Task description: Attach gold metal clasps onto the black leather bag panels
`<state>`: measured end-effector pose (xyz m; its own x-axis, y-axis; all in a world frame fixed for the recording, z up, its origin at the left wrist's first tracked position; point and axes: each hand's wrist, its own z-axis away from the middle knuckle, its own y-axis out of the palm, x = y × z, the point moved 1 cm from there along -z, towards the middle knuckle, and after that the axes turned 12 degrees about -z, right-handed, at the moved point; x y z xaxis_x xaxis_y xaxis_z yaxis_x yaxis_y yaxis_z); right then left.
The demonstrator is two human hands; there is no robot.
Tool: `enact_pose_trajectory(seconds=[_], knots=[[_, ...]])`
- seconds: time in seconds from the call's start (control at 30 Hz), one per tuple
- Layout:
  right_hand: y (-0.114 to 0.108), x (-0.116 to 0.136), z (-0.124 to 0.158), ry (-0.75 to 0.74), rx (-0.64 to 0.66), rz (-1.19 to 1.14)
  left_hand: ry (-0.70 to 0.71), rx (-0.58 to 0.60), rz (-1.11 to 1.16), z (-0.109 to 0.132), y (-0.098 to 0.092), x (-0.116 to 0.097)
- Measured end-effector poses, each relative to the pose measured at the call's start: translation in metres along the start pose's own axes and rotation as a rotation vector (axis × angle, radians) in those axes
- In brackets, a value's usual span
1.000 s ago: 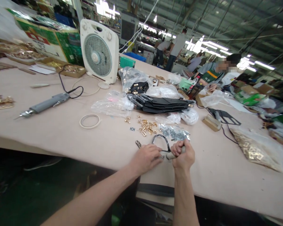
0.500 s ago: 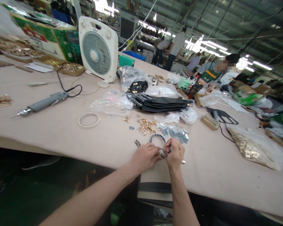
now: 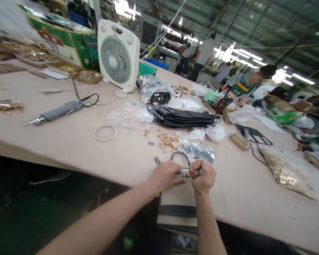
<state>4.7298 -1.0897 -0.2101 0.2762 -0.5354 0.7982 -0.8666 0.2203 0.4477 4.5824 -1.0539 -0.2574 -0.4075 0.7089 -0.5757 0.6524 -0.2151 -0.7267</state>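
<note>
My right hand (image 3: 203,174) is closed in a fist around a pale-handled tool (image 3: 187,174), which lies roughly level and points left; its tip is hidden. My left hand (image 3: 168,175) is bent over the work at the tool's tip, thumb and fingers closing on a part I cannot make out. Between and beyond the hands rises a dark loop handle (image 3: 181,154) in clear wrap. Below them, a beige panel with black bands (image 3: 177,209) hangs over the table edge. A small metal fitting (image 3: 157,160) lies left of the loop.
Gold-coloured fittings (image 3: 168,142) and silver plates (image 3: 199,150) lie just beyond the hands. Further off are stacked black pieces (image 3: 186,118), a tape roll (image 3: 104,132), a grey electric screwdriver (image 3: 60,111) and a fan (image 3: 118,56). A bag of metal parts (image 3: 287,175) is at right; a co-worker (image 3: 241,86) sits beyond.
My right hand has turned and shifted right, so more of the pale tool shows between the hands. The left hand stays over the work. The whole view has shifted slightly.
</note>
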Motion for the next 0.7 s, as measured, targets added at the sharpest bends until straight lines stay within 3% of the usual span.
enact_pose_trajectory(seconds=[0.13,0.33,0.53,0.7], knots=[[0.006,0.000,0.002,0.059,0.053,0.108,-0.020,0.030,-0.023,-0.001,0.000,0.000],[0.013,0.012,0.000,-0.108,0.067,0.066,-0.021,0.040,-0.029,-0.001,0.001,0.001],[0.005,0.003,0.002,0.049,0.026,0.119,-0.009,0.034,0.022,-0.002,0.004,0.002],[0.008,0.010,-0.002,-0.084,0.032,0.041,-0.041,0.055,0.001,-0.004,0.003,0.000]])
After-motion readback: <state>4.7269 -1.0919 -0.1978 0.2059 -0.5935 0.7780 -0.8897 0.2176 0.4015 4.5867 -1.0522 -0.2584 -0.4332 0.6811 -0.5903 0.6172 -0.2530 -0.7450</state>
